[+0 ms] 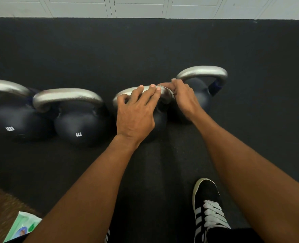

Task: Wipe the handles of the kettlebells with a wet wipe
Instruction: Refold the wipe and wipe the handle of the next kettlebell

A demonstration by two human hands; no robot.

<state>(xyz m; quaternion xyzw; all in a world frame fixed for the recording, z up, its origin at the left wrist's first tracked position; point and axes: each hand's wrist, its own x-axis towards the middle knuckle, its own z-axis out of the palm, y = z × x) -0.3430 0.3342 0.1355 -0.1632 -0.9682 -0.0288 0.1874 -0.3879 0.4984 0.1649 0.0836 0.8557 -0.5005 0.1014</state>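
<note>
Several dark kettlebells with silver handles stand in a row on the black floor. My left hand lies over the handle of the third kettlebell, fingers laid across its top and thumb tucked under it. My right hand pinches a small white wet wipe against the right end of that same handle. The 8KG kettlebell and the 12KG kettlebell sit to the left. A fourth kettlebell stands just behind my right hand.
A green pack of wet wipes lies at the bottom left on a brown mat. My black shoe with white laces is planted at the bottom right. White wall panels run along the far edge of the floor.
</note>
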